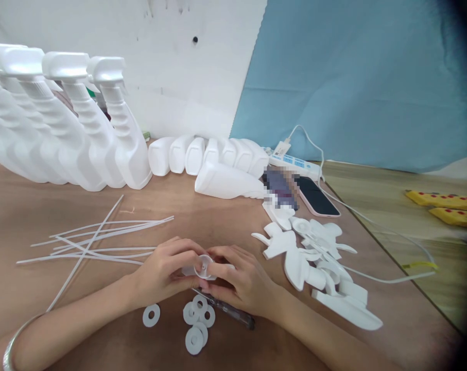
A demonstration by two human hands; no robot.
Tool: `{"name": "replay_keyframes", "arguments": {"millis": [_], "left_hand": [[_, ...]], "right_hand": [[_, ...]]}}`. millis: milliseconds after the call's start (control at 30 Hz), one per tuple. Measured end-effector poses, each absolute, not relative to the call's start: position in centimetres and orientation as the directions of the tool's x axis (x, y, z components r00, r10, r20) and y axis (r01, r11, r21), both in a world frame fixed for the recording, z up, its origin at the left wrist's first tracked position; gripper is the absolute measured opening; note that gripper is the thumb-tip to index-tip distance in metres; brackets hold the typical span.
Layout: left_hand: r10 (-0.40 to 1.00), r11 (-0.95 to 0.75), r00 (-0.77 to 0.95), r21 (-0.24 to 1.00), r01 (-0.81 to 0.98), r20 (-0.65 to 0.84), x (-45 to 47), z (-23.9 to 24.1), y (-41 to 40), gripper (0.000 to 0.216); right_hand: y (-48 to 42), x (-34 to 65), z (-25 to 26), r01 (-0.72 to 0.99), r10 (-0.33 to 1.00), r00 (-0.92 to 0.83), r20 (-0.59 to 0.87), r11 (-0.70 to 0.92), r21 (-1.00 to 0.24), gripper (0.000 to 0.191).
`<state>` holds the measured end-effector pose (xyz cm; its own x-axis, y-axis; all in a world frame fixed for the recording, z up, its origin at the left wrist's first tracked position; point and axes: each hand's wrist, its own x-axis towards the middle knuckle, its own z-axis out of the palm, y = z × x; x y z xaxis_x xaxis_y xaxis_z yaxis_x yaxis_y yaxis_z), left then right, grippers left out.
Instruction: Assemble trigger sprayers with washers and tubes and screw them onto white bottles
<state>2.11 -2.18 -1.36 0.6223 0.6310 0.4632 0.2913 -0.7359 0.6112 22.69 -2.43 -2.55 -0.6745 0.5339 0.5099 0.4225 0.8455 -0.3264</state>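
Both hands meet at the near middle of the brown table (pixel 44 216). My left hand (pixel 163 270) and my right hand (pixel 243 281) pinch one white plastic sprayer head (pixel 204 267) between their fingertips, its round open collar facing up. Just below the hands lie several white ring washers (pixel 196 322), one washer (pixel 151 315) apart to the left. A dark pen-like tool (pixel 229 309) lies under my right hand. A bracelet (pixel 13 342) sits on my left wrist.
Thin white dip tubes (pixel 98 242) lie spread to the left. A pile of white trigger heads (pixel 318 263) lies to the right. Assembled spray bottles (pixel 82 123) stand at the back left, capless bottles (pixel 206 154) lie behind. A phone (pixel 317 196), power strip (pixel 295 162) and cable sit right.
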Motion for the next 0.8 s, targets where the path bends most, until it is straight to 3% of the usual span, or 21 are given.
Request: {"name": "replay_keyframes", "arguments": {"millis": [200, 467, 800], "left_hand": [[0.584, -0.781, 0.597, 0.582, 0.226, 0.55, 2.29, -1.31, -1.98, 0.01], [0.562, -0.793, 0.615, 0.572, 0.211, 0.553, 2.17, -1.16, -1.8, 0.007], [0.575, -0.814, 0.62, 0.451, 0.366, 0.534, 2.17, -1.32, -1.96, 0.011]], "right_hand": [[-2.32, 22.7, -2.83, 0.397, 0.537, -0.659, 0.527, 0.843, -0.363, 0.016], [-2.18, 22.58, -2.38, 0.399, 0.568, -0.657, 0.496, 0.82, -0.411, 0.014], [-2.73, 22.53, -2.56, 0.424, 0.597, -0.642, 0.481, 0.799, -0.426, 0.016]]}}
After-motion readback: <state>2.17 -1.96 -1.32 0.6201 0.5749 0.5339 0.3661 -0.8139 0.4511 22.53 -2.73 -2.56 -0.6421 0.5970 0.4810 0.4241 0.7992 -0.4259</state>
